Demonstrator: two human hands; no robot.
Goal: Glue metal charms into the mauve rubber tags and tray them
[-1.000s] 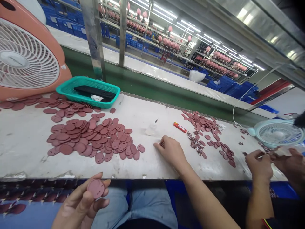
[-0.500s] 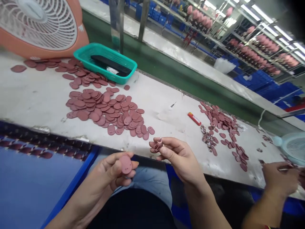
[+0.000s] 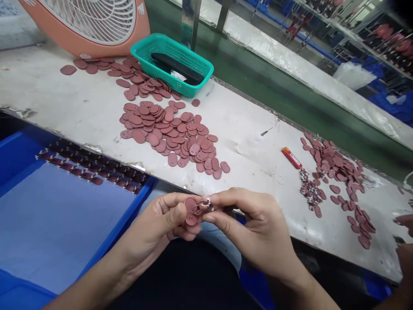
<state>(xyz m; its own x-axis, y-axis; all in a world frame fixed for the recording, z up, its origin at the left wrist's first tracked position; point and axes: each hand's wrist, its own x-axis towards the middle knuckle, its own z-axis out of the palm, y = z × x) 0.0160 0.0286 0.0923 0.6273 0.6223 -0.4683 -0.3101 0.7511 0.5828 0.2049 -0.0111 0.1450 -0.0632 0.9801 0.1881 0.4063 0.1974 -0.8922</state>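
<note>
My left hand pinches a dark red oval disc between thumb and fingers, over my lap just below the table's front edge. My right hand is closed on a small shiny printed piece and presses it against the disc. The two hands meet at the disc. A large heap of the same red discs lies on the white table just beyond my hands.
A teal basket with a black object stands at the back, beside an orange fan. A second disc heap, printed pieces and a red lighter lie right. A blue bin holds finished rows. Another person's hand shows far right.
My hands came together: the right hand brought the printed piece from the table to the disc held in the left. The view dropped and swung left.
</note>
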